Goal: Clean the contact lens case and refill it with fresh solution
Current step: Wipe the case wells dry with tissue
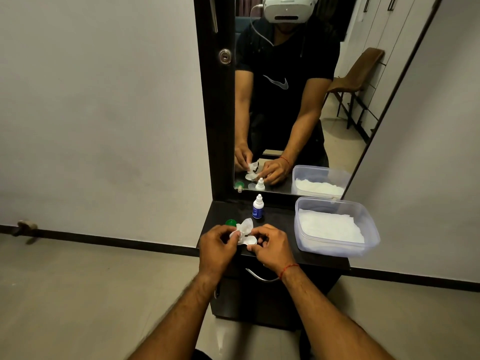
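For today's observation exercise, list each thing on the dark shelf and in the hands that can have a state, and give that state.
White contact lens case: held in both hands, being wiped.
White tissue: crumpled, pressed to the case.
Green round cap: off, lying on the shelf.
Small white dropper bottle with blue label: upright, capped.
Clear plastic tub: lidless, white tissue inside.
Left hand: pinching the tissue.
Right hand: gripping the case.

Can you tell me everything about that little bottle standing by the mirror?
The little bottle is white plastic with a dark blue label around its lower part and a pointed white cap on top. It stands upright on the dark shelf, close to the mirror, which shows its reflection. Nothing touches it; both hands work in front of it. The print is too small to read.
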